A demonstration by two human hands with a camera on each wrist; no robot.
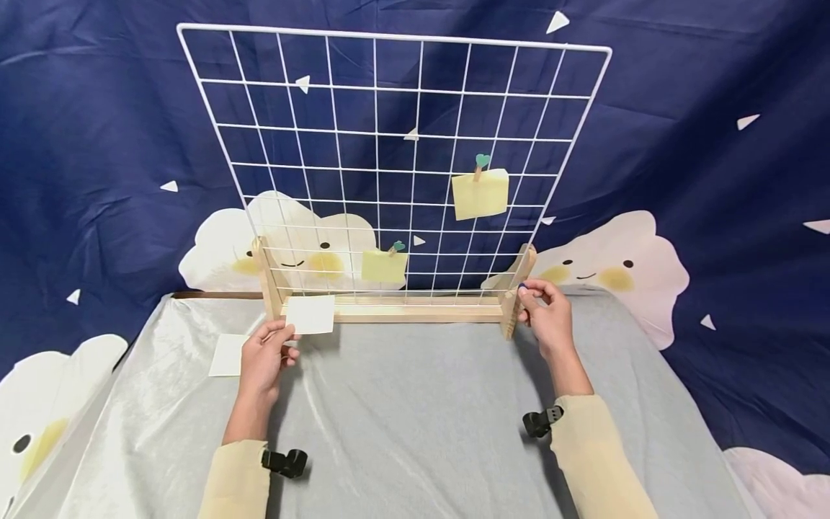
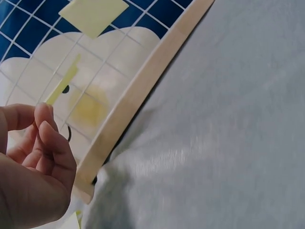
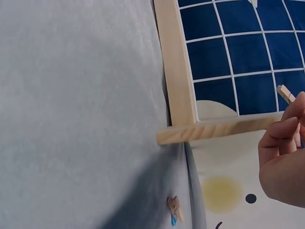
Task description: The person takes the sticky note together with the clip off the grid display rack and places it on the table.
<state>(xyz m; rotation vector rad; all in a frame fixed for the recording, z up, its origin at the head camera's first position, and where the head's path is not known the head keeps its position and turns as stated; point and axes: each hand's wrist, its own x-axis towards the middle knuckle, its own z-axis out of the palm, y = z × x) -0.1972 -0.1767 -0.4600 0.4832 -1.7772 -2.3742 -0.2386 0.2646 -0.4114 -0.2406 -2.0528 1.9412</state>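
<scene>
My left hand (image 1: 264, 357) pinches a pale yellow sticky note (image 1: 310, 314) by its lower left corner, just in front of the wire grid's left end. In the left wrist view that note is seen nearly edge-on. By the right foot of the stand, my right hand (image 1: 547, 317) pinches a small wooden clothespin (image 3: 286, 94) with a dark blue end. The white wire grid (image 1: 389, 37) stands upright. Two yellow notes hang on it: one upper right (image 1: 481, 194), one lower middle (image 1: 384, 267), each under a clothespin with a green heart.
A wooden stand (image 1: 402, 313) holds the grid at the back of the grey cloth-covered table (image 1: 402, 411). Another pale note (image 1: 225, 355) lies beside my left hand. In the right wrist view, a clothespin (image 3: 174, 210) with a blue end lies on the cloth beyond the stand's foot.
</scene>
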